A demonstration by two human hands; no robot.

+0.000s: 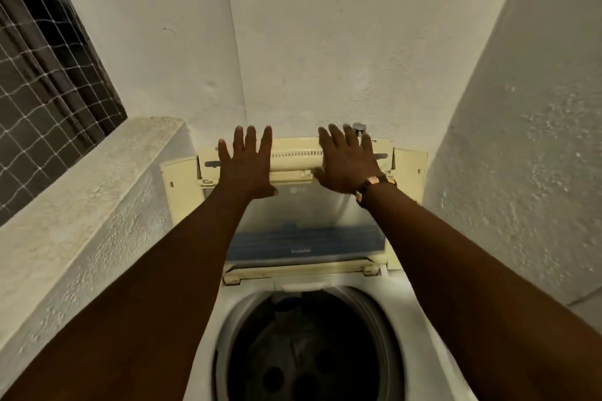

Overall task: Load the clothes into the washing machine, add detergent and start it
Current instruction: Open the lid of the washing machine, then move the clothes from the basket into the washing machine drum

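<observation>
Both arms stretched forward toward 12 o'clock over the washer (420, 312). Left hand (248, 163) flat, fingers spread wide and straight, laid against the raised lid (293, 158), holding nothing. Right hand (347, 162) likewise wide and flat on the lid, a watch (374, 184) at the wrist. Lid folded upright against the wall (325, 42). Drum (309, 348) gaping at 6 o'clock, dark, contents hard to make out. Metal tap (359, 129) at 1 o'clock, partly hidden behind right fingertips. Netted window (42, 75) at 9 o'clock above a rough ledge (97, 172). Washer's front cut off by the lower edge.
</observation>
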